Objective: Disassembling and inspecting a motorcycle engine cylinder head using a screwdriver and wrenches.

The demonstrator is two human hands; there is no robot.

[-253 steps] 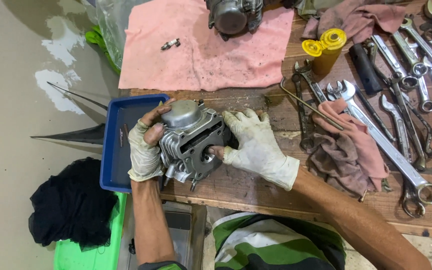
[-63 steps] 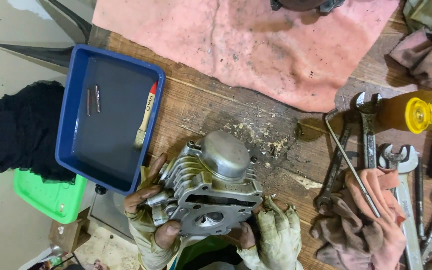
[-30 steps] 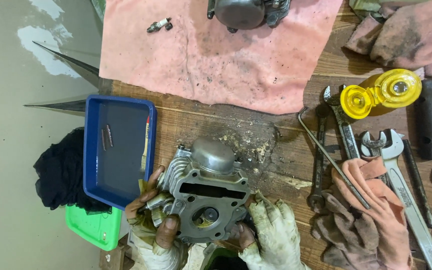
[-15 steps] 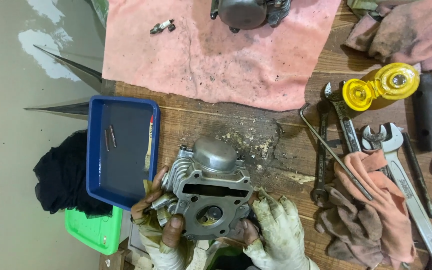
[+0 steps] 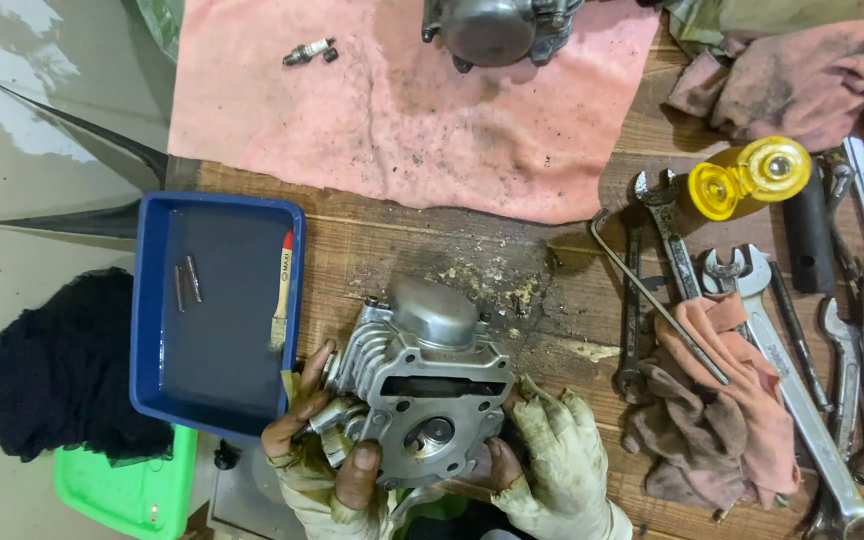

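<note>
Wooden bench point(image 5: 372, 250) w/ pink cloth point(image 5: 402, 100), blue tray point(image 5: 147, 300), wrenches point(image 5: 802, 400)

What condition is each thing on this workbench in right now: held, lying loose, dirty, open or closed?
Engine cylinder head: held upright at the bench edge, greasy.
Left hand: gloved, fingertips bare, gripping the head's left side.
Right hand: gloved, gripping its right side.
Blue tray: open, holding a brush and two small pins.
Pink cloth: spread flat, stained.
Yellow bottle: lying on its side, capped.
Wrenches: lying loose.
</note>
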